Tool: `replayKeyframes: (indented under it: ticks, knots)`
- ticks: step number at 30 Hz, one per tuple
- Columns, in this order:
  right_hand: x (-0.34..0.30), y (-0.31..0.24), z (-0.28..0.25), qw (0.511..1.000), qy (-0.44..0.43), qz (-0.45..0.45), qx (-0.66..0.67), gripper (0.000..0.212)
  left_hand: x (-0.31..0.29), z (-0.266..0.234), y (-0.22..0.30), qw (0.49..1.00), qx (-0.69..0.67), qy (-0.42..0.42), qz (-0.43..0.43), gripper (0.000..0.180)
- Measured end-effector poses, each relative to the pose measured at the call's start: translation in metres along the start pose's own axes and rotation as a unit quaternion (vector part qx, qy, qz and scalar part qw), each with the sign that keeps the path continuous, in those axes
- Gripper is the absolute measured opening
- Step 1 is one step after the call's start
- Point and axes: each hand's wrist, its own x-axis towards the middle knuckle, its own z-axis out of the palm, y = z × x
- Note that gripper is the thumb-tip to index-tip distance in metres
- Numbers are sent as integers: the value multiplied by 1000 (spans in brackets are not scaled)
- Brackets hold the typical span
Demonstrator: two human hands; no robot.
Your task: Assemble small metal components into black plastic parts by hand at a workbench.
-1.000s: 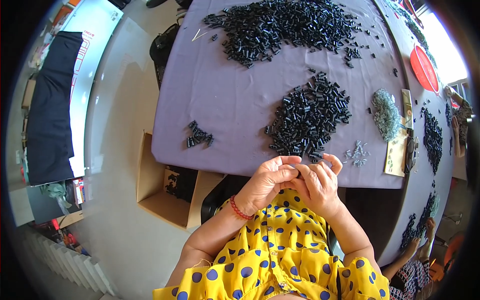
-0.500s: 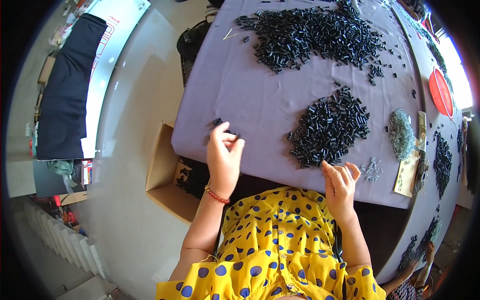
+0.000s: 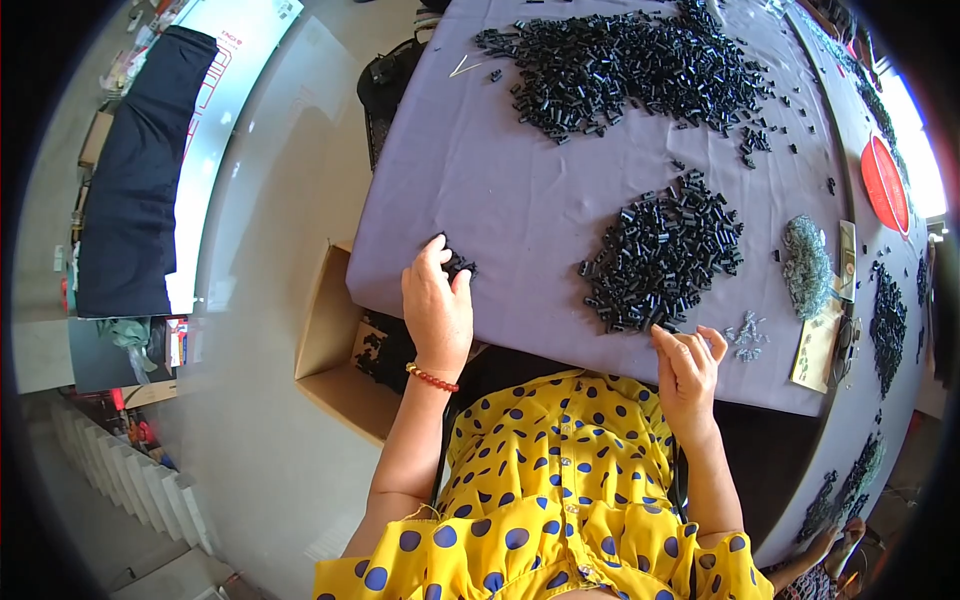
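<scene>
Left of the middle heap (image 3: 665,255) of shiny black tubes (image 3: 625,290), one small heap (image 3: 460,266) is partly hidden by the left hand (image 3: 438,315), fingers (image 3: 429,262) half bent. By the middle heap, the right hand's (image 3: 690,370) fingers are pinched. Whether tubes are held cannot be told. Far left of that heap, one red-lettered board (image 3: 265,38) is seen.

Black parts (image 3: 660,255) are being borne by the table (image 3: 520,200) in three piles. A grey tangle (image 3: 806,268), pale bits (image 3: 747,338) and a board (image 3: 813,357) are also being supported.
</scene>
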Motion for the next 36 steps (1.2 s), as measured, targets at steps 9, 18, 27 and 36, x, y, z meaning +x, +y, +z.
replayKeyframes:
  ticks: [9, 18, 27, 36]
  knots:
    - [-4, -3, 2, 1000, -2, 5, 15, 30, -9, 20, 39, 990, -104, -5, 94, 31]
    - [-19, 2, -15, 999, 14, 33, -10, 28, -14, 75, 69, 964, -72, -82, 243, 42]
    - [-49, 51, -33, 893, 293, 336, 64, 22, -29, 60, 80, 962, -255, -79, 62, 46]
    - [-49, 43, -22, 930, 138, 254, -229, 11, -66, 35, 116, 735, -524, -413, -119, 45]
